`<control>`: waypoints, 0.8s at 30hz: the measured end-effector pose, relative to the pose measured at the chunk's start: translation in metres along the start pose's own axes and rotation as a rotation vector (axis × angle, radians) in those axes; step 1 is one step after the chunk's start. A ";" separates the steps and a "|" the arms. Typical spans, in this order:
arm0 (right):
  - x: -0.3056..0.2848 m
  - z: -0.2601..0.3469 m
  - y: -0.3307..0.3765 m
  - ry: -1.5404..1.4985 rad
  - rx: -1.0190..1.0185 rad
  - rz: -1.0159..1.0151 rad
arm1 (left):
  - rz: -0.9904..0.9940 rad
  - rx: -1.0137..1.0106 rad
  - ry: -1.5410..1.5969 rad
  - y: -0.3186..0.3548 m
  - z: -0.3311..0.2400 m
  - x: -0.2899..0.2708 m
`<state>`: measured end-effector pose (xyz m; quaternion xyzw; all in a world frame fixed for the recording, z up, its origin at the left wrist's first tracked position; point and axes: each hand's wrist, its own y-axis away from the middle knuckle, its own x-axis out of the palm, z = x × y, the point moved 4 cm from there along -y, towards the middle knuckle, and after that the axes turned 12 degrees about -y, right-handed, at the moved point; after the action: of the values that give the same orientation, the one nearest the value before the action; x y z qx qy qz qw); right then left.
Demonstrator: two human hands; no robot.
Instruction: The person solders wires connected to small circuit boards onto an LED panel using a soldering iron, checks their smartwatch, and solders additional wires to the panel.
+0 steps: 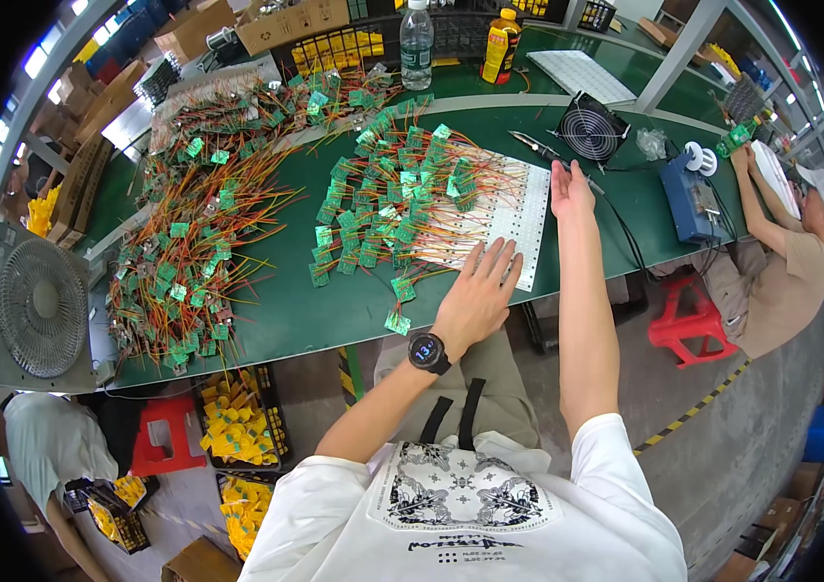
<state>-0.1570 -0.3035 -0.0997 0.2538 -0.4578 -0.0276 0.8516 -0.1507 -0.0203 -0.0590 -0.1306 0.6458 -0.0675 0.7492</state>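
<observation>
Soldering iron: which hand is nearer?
Right. The right hand is right by the handle of the soldering iron; contact unclear. The left hand is farther off, toward the person, at the near part of the white perforated board.

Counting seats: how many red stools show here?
2: one red stool at lower left, a second red stool at middle right. More may be hidden.
</observation>
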 end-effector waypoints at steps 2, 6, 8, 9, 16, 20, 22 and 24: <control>0.005 -0.003 -0.012 0.005 -0.014 -0.078 | -0.009 0.000 -0.007 0.000 0.000 -0.002; 0.001 0.008 -0.041 0.103 -0.070 -0.163 | -0.010 0.030 0.045 -0.007 -0.006 -0.007; 0.002 -0.006 -0.025 0.153 -0.101 -0.109 | 0.000 0.010 0.053 0.000 -0.002 -0.004; 0.004 -0.008 -0.018 0.164 -0.153 -0.014 | 0.009 0.007 0.056 0.003 -0.002 -0.004; -0.005 -0.010 0.012 0.189 -0.307 0.420 | -0.058 -0.016 0.246 0.017 0.005 -0.014; -0.017 0.009 -0.003 0.113 -0.252 0.462 | -0.327 -0.092 0.375 0.050 0.020 -0.069; -0.012 0.006 0.003 0.096 -0.235 0.445 | -0.417 -0.272 0.334 0.087 0.060 -0.085; -0.010 0.007 0.006 0.110 -0.231 0.472 | -0.420 -0.541 0.182 0.124 0.103 -0.093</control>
<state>-0.1696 -0.2987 -0.1013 0.0425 -0.4509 0.1335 0.8815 -0.0719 0.1347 0.0075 -0.4479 0.6633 -0.0580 0.5967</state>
